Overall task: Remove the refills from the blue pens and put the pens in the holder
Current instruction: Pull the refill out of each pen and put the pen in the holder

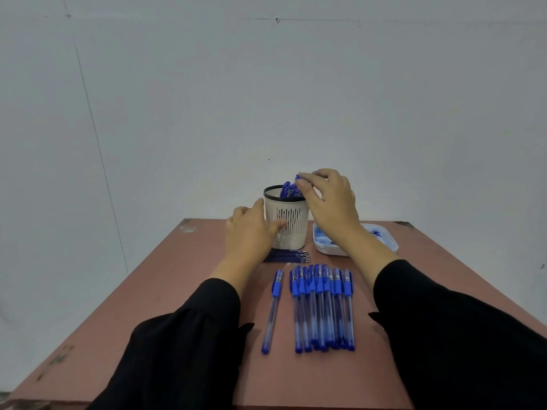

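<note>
Left hand [251,232], fingers curled round the left wall of the white slotted pen holder [286,223], which stands at the far middle of the reddish-brown table [154,291]. Blue pens [288,191] already stand inside the holder, caps above its black rim. Right hand [327,199], above the holder's mouth, pinches a blue pen cap [298,178] between thumb and fingers. Loose refills [288,255] lie flat just in front of the holder, partly hidden by the left wrist. Nearer the viewer: a single pen [272,312], then a row of capped pens [322,309] side by side. Right of the holder, a white tray [384,241] with blue contents, crossed by the right forearm. Black sleeves [444,335] fill the foreground. Behind, a plain pale wall [266,84].
</note>
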Demonstrator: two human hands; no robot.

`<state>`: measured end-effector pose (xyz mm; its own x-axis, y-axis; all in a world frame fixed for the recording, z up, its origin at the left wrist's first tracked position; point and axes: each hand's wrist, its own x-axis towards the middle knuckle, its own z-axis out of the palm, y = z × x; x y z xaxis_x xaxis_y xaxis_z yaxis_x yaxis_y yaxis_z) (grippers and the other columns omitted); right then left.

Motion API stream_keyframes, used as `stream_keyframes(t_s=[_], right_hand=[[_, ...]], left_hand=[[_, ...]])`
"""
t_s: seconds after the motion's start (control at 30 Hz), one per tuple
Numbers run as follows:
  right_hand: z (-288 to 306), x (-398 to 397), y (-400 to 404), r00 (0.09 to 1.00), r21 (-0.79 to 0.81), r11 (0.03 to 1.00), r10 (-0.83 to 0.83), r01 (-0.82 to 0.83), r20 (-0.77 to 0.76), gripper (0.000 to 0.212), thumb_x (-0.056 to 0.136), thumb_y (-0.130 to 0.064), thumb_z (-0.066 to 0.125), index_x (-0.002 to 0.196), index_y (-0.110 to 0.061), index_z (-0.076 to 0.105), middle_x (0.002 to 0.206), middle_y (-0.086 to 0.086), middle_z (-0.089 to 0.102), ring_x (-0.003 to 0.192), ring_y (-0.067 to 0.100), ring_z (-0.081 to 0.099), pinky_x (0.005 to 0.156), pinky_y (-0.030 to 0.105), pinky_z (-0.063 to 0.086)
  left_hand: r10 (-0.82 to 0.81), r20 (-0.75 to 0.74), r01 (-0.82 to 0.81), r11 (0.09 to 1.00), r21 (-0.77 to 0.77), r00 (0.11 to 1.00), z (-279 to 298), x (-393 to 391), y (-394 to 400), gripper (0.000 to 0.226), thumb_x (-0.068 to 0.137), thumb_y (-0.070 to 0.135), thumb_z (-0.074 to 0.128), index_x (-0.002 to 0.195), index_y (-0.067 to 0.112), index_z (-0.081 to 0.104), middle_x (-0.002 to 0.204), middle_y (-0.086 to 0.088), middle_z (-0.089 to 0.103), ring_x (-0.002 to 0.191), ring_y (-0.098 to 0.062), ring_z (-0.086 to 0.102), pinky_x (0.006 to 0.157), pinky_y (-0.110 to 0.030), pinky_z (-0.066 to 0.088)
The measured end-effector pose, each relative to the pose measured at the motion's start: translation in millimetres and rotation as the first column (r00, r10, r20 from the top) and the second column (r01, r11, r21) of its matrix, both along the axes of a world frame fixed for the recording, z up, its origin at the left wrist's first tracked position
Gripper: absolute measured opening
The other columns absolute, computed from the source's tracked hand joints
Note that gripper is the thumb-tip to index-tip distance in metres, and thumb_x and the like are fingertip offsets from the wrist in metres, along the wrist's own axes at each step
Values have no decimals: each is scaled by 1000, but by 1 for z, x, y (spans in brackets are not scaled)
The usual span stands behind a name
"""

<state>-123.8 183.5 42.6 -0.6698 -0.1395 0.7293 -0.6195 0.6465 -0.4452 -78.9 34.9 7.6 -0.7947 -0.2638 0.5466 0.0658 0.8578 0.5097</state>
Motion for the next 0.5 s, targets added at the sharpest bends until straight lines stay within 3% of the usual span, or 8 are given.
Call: stream_keyframes(t_s=[0.1,0.17,0.23,0.3,0.4,0.5], right_hand=[[-13,12,11,992,-190,974,114,-123,-57,24,97,-32,51,108,-18,67,106,-3,57,98,6,52,86,16,40],[-22,18,20,993,-221,968,119,-120,-18,19,98,-27,50,97,-17,67,95,-5,60,84,-1,52,74,9,38],[-29,22,29,975,-245,956,192,-161,110,23,98,-24,50,84,-16,66,80,-7,62,72,-2,54,69,16,42],[-33,26,34,927,-197,956,266,-218,263,27,97,-21,51,74,-17,65,69,-8,63,63,1,56,67,23,46],[-37,31,36,876,-64,965,259,-255,406,29,96,-24,53,71,-19,66,67,-6,66,59,3,59,63,25,49],[-42,31,36,876,31,969,208,-245,435,28,95,-29,53,74,-18,69,73,-3,70,67,5,66,69,32,55]], left_hand=[[-16,90,15,1000,18,996,4,10,-8,61,87,52,56,136,19,42,126,-2,57,121,-24,45,98,-41,39],[-99,169,91,994,54,981,8,23,-13,51,85,51,60,127,23,50,115,2,61,105,-18,57,90,-40,49],[-202,237,182,978,106,950,10,37,-17,28,83,48,63,94,22,61,88,5,65,79,-11,61,76,-36,54],[-289,342,240,954,178,894,10,49,-17,29,82,43,67,68,18,59,63,3,62,57,-10,57,60,-28,51],[-332,501,283,943,174,799,7,56,-13,39,77,45,71,57,14,59,46,4,54,42,-9,48,49,-19,42],[-342,590,319,936,147,731,5,56,-8,36,76,44,73,60,13,62,47,1,53,41,-11,44,45,-17,37]])
